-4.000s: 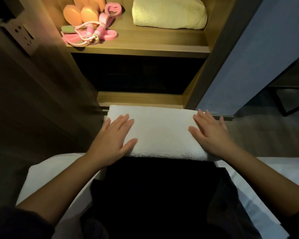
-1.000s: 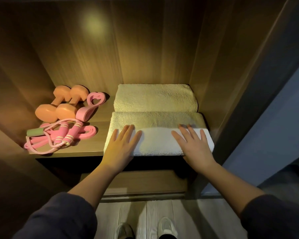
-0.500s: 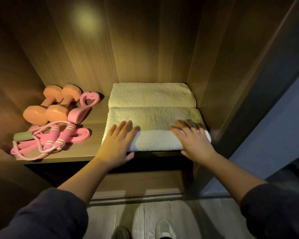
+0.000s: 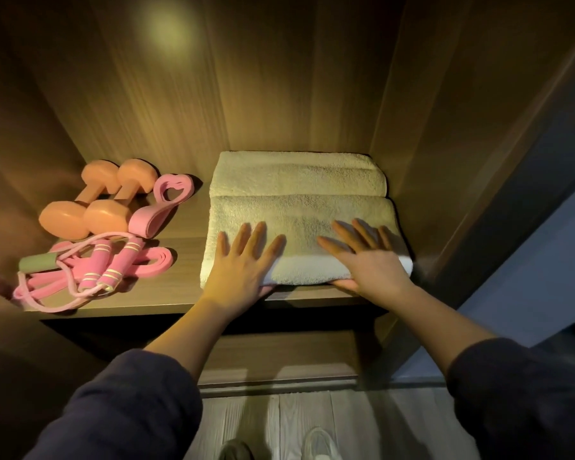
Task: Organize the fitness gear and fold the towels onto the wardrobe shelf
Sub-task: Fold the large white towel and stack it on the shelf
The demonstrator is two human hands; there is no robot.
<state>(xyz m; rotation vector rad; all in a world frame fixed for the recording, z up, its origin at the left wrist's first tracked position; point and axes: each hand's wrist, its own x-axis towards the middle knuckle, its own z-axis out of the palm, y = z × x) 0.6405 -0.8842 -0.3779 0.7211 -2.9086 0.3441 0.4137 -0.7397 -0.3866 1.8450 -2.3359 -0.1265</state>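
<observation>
**Fingers** (image 4: 259, 232): you are laying them straight and spread, flat on the cloth, gripping nothing.

**Left hand** (image 4: 243, 265), **right hand** (image 4: 370, 265): both are pressing down on the front towel (image 4: 299, 217).

**Front towel:** it is lying folded on the shelf (image 4: 180, 283), touching the back towel (image 4: 296, 174), with its near edge close to the shelf lip.

**Handling:** you are likely best pushing evenly through both palms, so the fold slides back square without bunching.

**Dumbbells** (image 4: 93, 207), **jump rope** (image 4: 80, 277): these are sitting apart at the left.
</observation>
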